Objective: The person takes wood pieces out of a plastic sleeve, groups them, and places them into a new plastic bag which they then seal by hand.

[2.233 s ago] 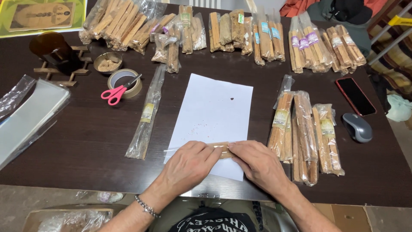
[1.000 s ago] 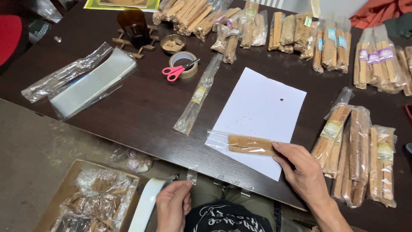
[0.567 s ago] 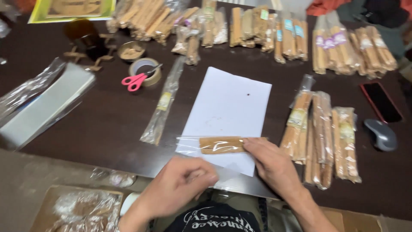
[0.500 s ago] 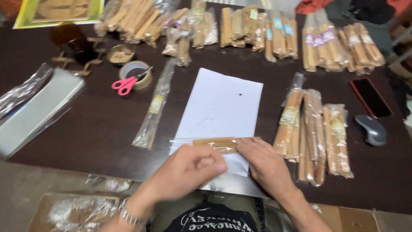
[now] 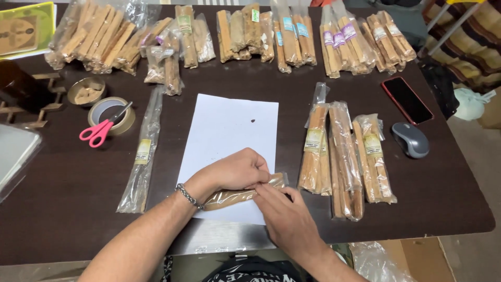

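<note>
A clear bag of brown sticks point(image 5: 237, 195) lies on the near edge of the white paper point(image 5: 229, 130), in the middle of the dark table point(image 5: 68, 193). Both hands are on it. The left hand point(image 5: 235, 169) lies over the top of the bag with its fingers curled down, pressing it flat. The right hand point(image 5: 284, 214) comes from below and pinches the right part of the bag with finger and thumb closed on the plastic.

The bag looks light and thin. The plastic is shiny, so it is likely slippery and crinkly. The sticks inside look stiff and could snap if bent hard. A good place to hold it is around the middle, where the sticks fill it, not by the empty plastic end.

Just to the right of the paper lie three full bags of sticks point(image 5: 342, 156), side by side. To the left of the paper lies one long thin bag point(image 5: 141, 156). Farther left, pink scissors point(image 5: 102, 128) rest on a roll of tape point(image 5: 112, 112), with a small round tin point(image 5: 86, 93) behind them. Many more bags of sticks point(image 5: 235, 31) line the far edge of the table. On the right side sit a phone point(image 5: 407, 99) and a grey mouse point(image 5: 410, 140), well apart from the hands.
</note>
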